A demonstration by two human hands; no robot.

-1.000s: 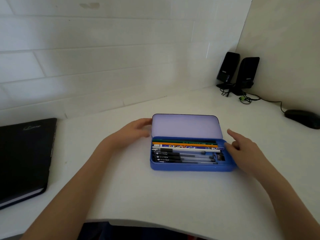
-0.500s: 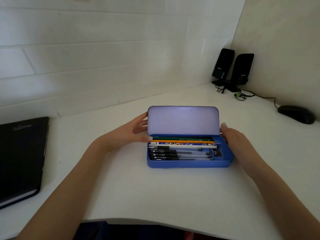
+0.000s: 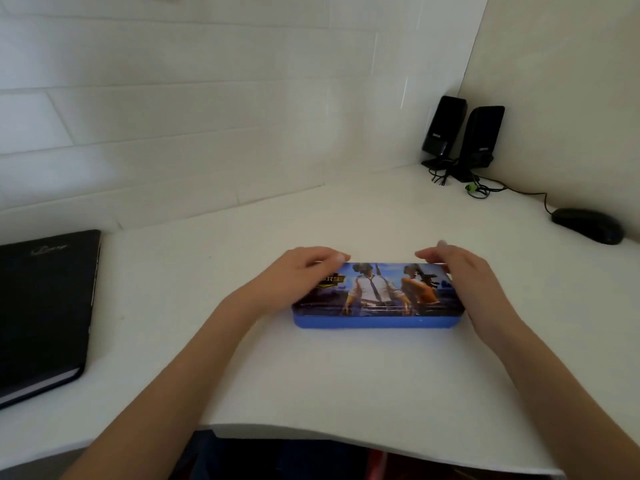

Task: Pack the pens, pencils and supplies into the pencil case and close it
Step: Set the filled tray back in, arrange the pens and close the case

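A black notebook (image 3: 43, 306) lies flat at the far left of the white desk (image 3: 311, 375), well apart from everything else; moving right, the person's left hand (image 3: 294, 278) rests on the left end of the pencil case (image 3: 377, 296), fingers laid loosely over the lid's far corner, relaxed rather than clenched; the case sits mid-desk with its lid down, the printed picture of two figures facing up and the blue base showing as a strip along the near edge; the right hand (image 3: 460, 271) lies on the case's right end, fingers gently bent over the far corner, thumb pointing inward; further right, two black speakers (image 3: 464, 133) stand in the back corner with tangled cables; a black mouse (image 3: 588, 225) sits near the right edge.
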